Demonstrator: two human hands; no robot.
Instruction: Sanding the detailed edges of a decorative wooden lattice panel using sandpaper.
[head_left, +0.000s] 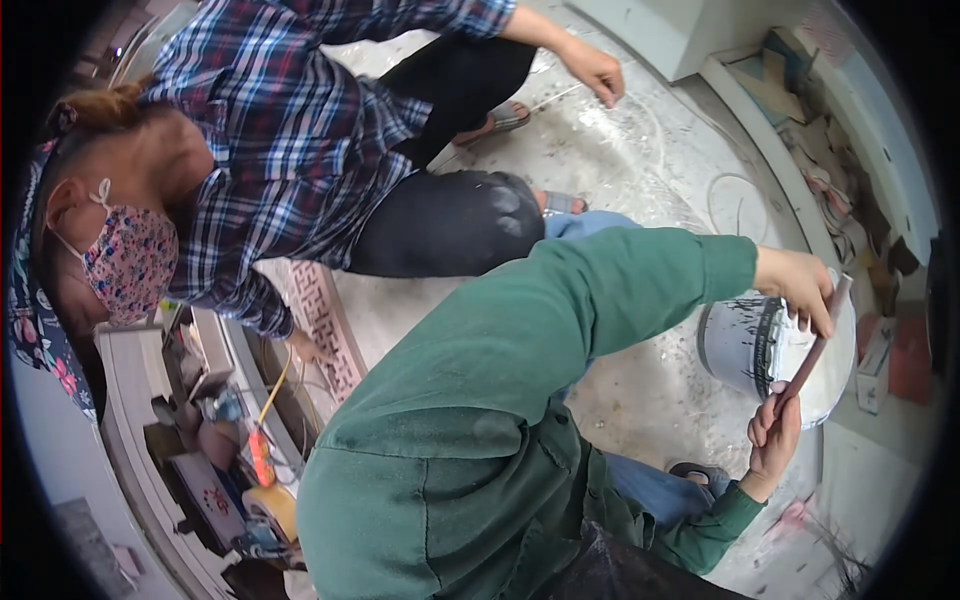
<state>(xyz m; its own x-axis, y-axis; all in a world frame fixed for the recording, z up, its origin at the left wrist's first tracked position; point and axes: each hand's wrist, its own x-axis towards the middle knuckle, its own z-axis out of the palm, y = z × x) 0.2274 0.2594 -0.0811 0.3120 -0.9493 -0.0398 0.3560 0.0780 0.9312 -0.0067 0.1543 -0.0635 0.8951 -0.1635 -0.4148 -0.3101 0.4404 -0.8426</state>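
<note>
A thin reddish-brown strip [808, 364] spans my two hands at the right of the head view. My left hand [797, 284], at the end of the upper green sleeve, is closed on its upper part. Lower down, the fingers of my right hand [776, 437] are closed round its other end. Directly behind the strip stands a white bucket [738, 345] with a dark printed band and dark drips on its side. The strip crosses in front of the bucket's pale round top, and whether they touch I cannot tell.
A co-worker in a plaid shirt [275, 130] crouches at upper left, one hand [311, 347] by a pink fretwork panel [325, 325]. Cluttered shelving with a tape roll [272, 512] and an orange-handled tool [261, 458] lies lower left. Scraps [835, 185] and boxes [875, 365] line the right.
</note>
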